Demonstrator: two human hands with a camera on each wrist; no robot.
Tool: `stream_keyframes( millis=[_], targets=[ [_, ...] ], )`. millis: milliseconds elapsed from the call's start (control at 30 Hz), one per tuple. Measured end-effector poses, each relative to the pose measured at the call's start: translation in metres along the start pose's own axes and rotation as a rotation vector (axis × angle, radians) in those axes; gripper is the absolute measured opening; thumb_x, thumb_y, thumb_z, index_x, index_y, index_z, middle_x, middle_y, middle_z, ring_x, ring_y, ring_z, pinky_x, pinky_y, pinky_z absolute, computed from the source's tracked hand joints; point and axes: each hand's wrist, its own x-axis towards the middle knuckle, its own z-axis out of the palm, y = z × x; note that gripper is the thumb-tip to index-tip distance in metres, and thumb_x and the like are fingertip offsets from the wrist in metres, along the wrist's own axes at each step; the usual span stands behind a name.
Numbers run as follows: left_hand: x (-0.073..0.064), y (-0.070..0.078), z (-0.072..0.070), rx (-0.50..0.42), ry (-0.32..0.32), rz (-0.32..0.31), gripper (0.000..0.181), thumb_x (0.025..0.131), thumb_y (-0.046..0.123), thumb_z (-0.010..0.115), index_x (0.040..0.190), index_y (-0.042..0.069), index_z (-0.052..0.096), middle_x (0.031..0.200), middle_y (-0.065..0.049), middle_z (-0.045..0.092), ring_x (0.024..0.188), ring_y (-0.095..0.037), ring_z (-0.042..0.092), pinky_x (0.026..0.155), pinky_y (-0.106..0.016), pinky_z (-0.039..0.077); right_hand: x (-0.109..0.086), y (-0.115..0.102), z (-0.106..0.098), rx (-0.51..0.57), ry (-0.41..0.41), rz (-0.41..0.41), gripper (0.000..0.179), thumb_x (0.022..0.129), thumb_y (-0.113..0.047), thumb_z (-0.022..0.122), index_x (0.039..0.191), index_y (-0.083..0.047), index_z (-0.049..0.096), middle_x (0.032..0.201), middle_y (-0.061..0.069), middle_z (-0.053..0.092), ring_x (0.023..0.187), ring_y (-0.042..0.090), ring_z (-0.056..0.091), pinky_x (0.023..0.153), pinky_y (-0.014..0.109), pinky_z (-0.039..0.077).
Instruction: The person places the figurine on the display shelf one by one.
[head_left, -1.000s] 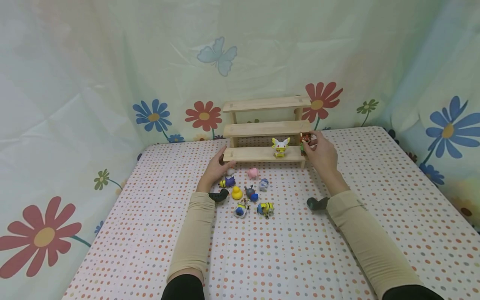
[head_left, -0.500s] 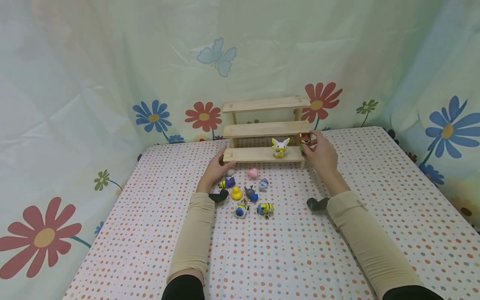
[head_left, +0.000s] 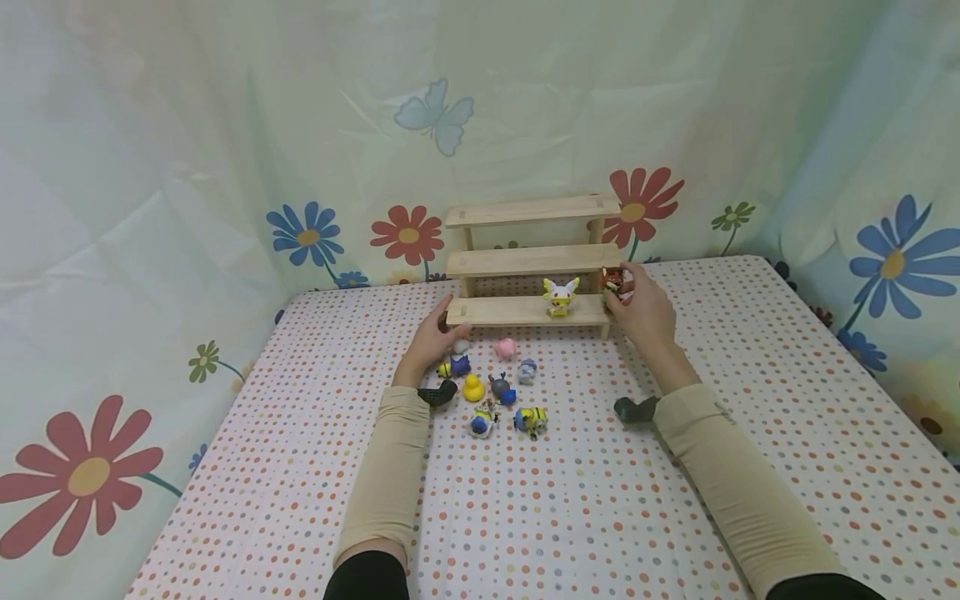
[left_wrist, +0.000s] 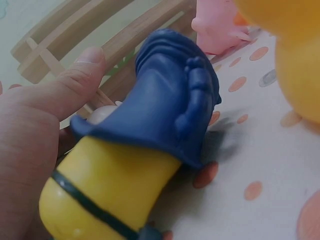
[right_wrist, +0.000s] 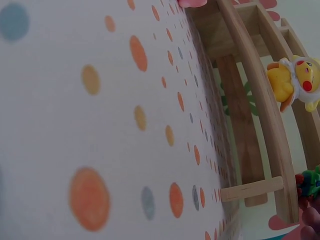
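Observation:
A three-tier wooden display shelf (head_left: 525, 312) stands at the back of the table. At the left end of its lowest board my left hand (head_left: 432, 340) holds on, thumb along the front edge and the other fingers partly hidden. My right hand (head_left: 645, 312) pinches a small red-brown animal figurine (head_left: 612, 278) at that board's right end. Its green-clothed body (right_wrist: 311, 182) shows by the board's end in the right wrist view; fingers cover much of it. Left of it, a yellow Pikachu figurine with a white hood (head_left: 560, 297) stands upright on the lowest board.
Several toys lie in front of the shelf: a yellow duck (head_left: 473, 387), a pink toy (head_left: 506, 348), a yellow figure in a dark blue hat (left_wrist: 165, 100) close by my left hand, and a yellow-and-blue figure (head_left: 531, 421). A flowered curtain (head_left: 337, 125) hangs behind.
The red-brown figurine has turned and tilted slightly in my right fingers, and its green body is now mostly covered in the head view. My left hand stays in place.

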Motion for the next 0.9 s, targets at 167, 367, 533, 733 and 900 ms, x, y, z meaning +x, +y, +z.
stream_keyframes(
  millis=[167, 367, 533, 733, 900],
  targets=[
    [0.001, 0.000, 0.000, 0.010, -0.001, 0.002, 0.097, 0.081, 0.056, 0.067, 0.154, 0.020, 0.016, 0.150, -0.011, 0.039, 0.135, -0.026, 0.042, 0.109, -0.044, 0.038, 0.000, 0.000, 0.000, 0.001, -0.008, 0.009, 0.060, 0.093, -0.027, 0.059, 0.146, -0.013, 0.034, 0.111, 0.015, 0.061, 0.084, 0.027, 0.060, 0.060, 0.034, 0.042],
    [0.001, 0.000, 0.000, 0.028, 0.001, 0.006, 0.097, 0.081, 0.058, 0.066, 0.154, 0.019, 0.016, 0.150, -0.012, 0.039, 0.135, -0.027, 0.042, 0.109, -0.043, 0.037, 0.001, 0.000, -0.001, -0.001, -0.021, 0.013, 0.061, 0.093, -0.027, 0.058, 0.147, -0.013, 0.032, 0.112, 0.016, 0.061, 0.084, 0.028, 0.059, 0.061, 0.034, 0.042],
    [0.001, 0.000, 0.000, 0.030, 0.007, 0.001, 0.097, 0.079, 0.060, 0.066, 0.154, 0.022, 0.016, 0.150, -0.011, 0.039, 0.136, -0.026, 0.041, 0.110, -0.043, 0.036, 0.002, 0.001, -0.001, 0.000, -0.020, 0.017, 0.064, 0.092, -0.029, 0.059, 0.148, -0.013, 0.030, 0.112, 0.017, 0.061, 0.084, 0.028, 0.060, 0.061, 0.034, 0.043],
    [0.000, -0.002, 0.000, 0.026, 0.004, 0.009, 0.097, 0.080, 0.059, 0.065, 0.154, 0.021, 0.016, 0.150, -0.011, 0.039, 0.135, -0.026, 0.042, 0.108, -0.043, 0.038, 0.002, 0.000, -0.003, -0.007, -0.022, 0.032, 0.068, 0.092, -0.033, 0.060, 0.148, -0.012, 0.029, 0.114, 0.018, 0.062, 0.085, 0.029, 0.062, 0.062, 0.036, 0.046],
    [0.001, -0.002, 0.000, 0.028, 0.006, 0.020, 0.096, 0.081, 0.058, 0.065, 0.154, 0.020, 0.016, 0.149, -0.012, 0.040, 0.135, -0.026, 0.043, 0.108, -0.042, 0.039, 0.000, -0.005, -0.015, 0.004, -0.007, 0.067, 0.071, 0.093, -0.042, 0.054, 0.151, -0.012, 0.024, 0.117, 0.019, 0.063, 0.087, 0.032, 0.062, 0.059, 0.038, 0.047]
  ],
)
